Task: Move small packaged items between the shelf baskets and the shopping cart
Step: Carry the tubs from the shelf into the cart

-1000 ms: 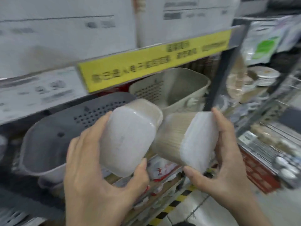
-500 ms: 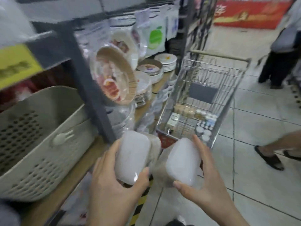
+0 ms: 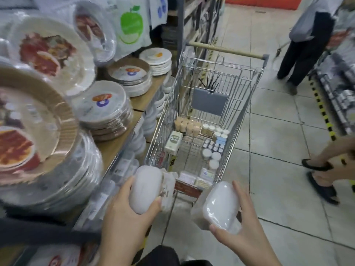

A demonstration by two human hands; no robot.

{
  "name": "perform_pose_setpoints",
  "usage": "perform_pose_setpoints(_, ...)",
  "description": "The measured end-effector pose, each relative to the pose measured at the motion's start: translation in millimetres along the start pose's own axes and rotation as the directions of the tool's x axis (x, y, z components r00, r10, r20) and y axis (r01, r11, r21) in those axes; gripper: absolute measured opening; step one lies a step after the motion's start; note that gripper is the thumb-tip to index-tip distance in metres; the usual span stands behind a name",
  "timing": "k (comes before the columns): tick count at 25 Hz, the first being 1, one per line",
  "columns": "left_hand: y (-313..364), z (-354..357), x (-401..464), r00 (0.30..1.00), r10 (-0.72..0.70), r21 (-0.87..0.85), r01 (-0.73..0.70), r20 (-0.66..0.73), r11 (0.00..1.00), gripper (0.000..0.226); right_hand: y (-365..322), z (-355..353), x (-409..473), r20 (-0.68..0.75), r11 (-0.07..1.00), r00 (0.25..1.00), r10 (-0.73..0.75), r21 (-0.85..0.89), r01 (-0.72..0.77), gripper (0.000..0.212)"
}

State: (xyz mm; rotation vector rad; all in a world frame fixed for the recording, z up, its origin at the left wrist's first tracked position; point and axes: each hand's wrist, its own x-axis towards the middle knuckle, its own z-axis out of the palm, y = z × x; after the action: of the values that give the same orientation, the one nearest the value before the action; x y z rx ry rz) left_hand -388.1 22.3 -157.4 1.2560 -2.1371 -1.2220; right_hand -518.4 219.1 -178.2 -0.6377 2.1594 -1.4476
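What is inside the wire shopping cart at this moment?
Inside the silver wire shopping cart lie small white-lidded jars, a row of beige packets and a pale upright carton. The white plastic tub in the left hand covers part of the near end.

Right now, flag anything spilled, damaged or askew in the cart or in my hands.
Nothing stands out. The small items in the cart lie in tidy groups on its floor, and each hand grips one intact pack: left pack, right pack.
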Motion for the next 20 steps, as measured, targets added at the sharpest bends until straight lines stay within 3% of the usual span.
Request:
perform_pose_setpoints(4, -0.8, 31.0, 64.5, 0.996, -0.081, 0.069, 0.078, 0.035, 0.995, 0.069, 16.5, 3.8, 59.1, -0.002, 0.998, 0.998, 0.058, -0.021, -0.058, 0.096)
perform_pose_setpoints(11, -6.5, 122.7, 199.5, 0.975, -0.080, 0.202, 0.037, 0.206, 0.979, 0.069, 50.2, 17.8, 180.3, -0.015, 0.982, 0.987, 0.162, -0.097, -0.163, 0.091)
perform_pose_setpoints(15, -23.6, 175.9, 256.4, 0.944, -0.139, 0.332, 0.033, 0.301, 0.943, 0.067, 91.8, 34.2, 243.8, -0.004, 0.943, 0.961, 0.277, -0.188, -0.273, 0.093)
perform_pose_setpoints(20, -52.2, 232.7, 305.6, 0.916, -0.241, 0.375, 0.111, 0.322, 0.920, 0.063, 145.5, 48.1, 306.6, 0.028, 0.916, 0.935, 0.353, -0.214, -0.339, 0.094)
